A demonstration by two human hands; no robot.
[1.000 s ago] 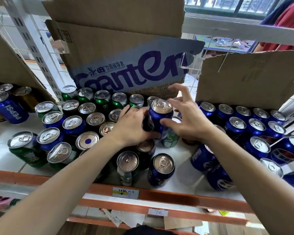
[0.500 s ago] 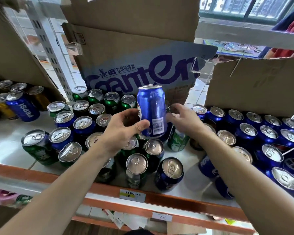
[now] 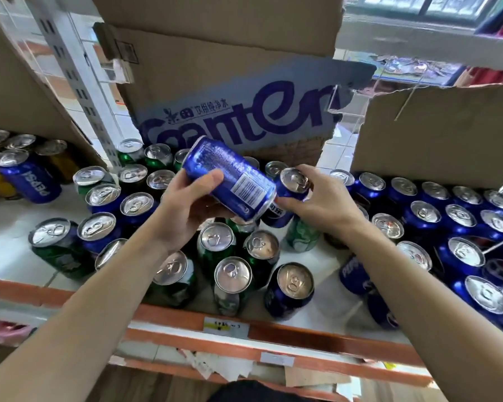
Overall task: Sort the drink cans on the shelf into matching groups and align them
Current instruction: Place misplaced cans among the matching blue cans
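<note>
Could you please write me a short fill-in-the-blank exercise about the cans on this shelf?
The left hand grips a lifted can that is ____ in colour.
The right hand grips a second can of the ____ colour.
The standing cans just below the lifted can are ____.
The shelf's front rail is ____.
Missing words: blue; same; green; orange.
</note>
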